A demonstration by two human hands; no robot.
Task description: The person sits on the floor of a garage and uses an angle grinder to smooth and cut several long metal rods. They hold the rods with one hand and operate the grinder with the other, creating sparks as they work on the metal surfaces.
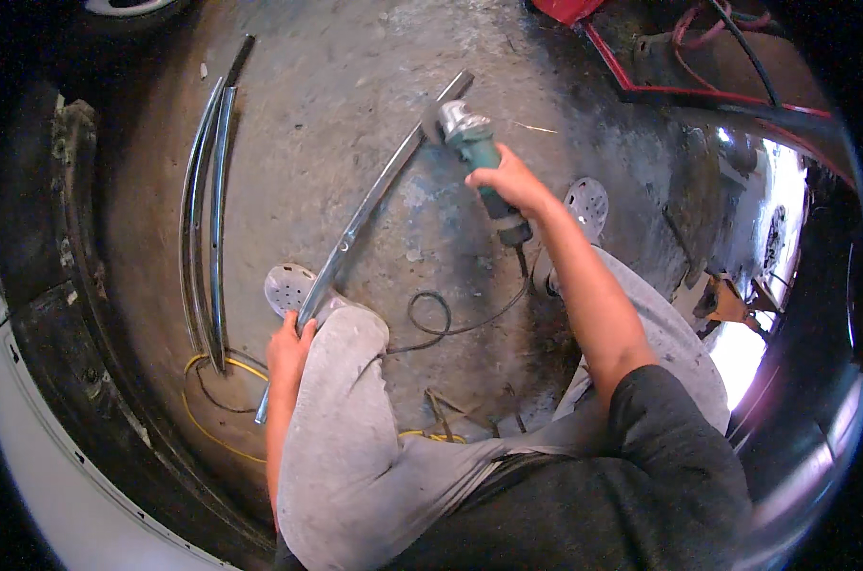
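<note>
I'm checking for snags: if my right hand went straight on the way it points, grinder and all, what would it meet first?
Your right hand and the grinder would likely meet the metal strip first, near its far end; depth is unclear, so the disc may already touch it.

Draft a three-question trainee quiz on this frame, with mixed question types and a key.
1. Which hand holds the green grinder?
2. True or false: the left hand is empty.
3. Where do the loose metal strips lie? A) across the person's lap; B) on the floor, to the person's left; C) under the grinder.

Key:
1. The right hand.
2. False: the left hand grips the long metal bar.
3. B.
</note>
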